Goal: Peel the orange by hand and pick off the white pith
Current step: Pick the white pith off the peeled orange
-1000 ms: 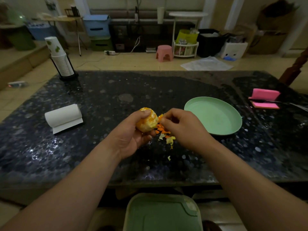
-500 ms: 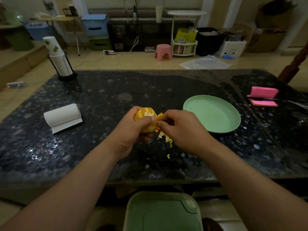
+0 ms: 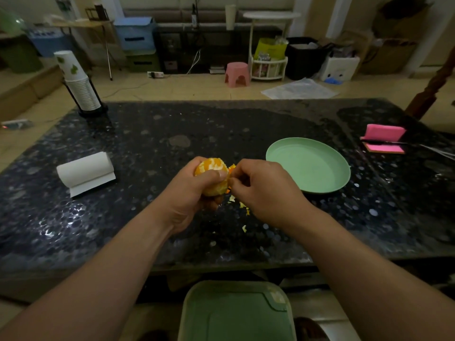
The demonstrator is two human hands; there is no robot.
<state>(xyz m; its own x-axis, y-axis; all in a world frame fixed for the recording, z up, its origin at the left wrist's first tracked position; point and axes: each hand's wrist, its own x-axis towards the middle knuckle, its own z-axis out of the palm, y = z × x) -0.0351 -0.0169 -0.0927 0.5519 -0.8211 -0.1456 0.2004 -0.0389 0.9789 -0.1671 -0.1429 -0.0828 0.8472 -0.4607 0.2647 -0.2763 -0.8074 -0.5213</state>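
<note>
A mostly peeled orange (image 3: 212,167) is held above the dark table, with pale pith patches on its flesh. My left hand (image 3: 192,193) grips it from below and the left, thumb across its front. My right hand (image 3: 261,190) is right beside the fruit, fingers curled, thumb and forefinger pinching at its right side where a bit of orange peel (image 3: 232,166) shows. What exactly sits between those fingertips is too small to tell. Torn peel scraps (image 3: 242,206) lie on the table under the hands.
A green plate (image 3: 309,164) sits right of the hands. A paper towel roll (image 3: 85,172) lies at the left, a cup stack (image 3: 78,87) at the far left corner, pink sponges (image 3: 384,137) at the far right. A green bin lid (image 3: 236,313) is below the table's near edge.
The orange has been turned in my left hand and the thumb now lies over its front. My right hand has closed in against the fruit's right side.
</note>
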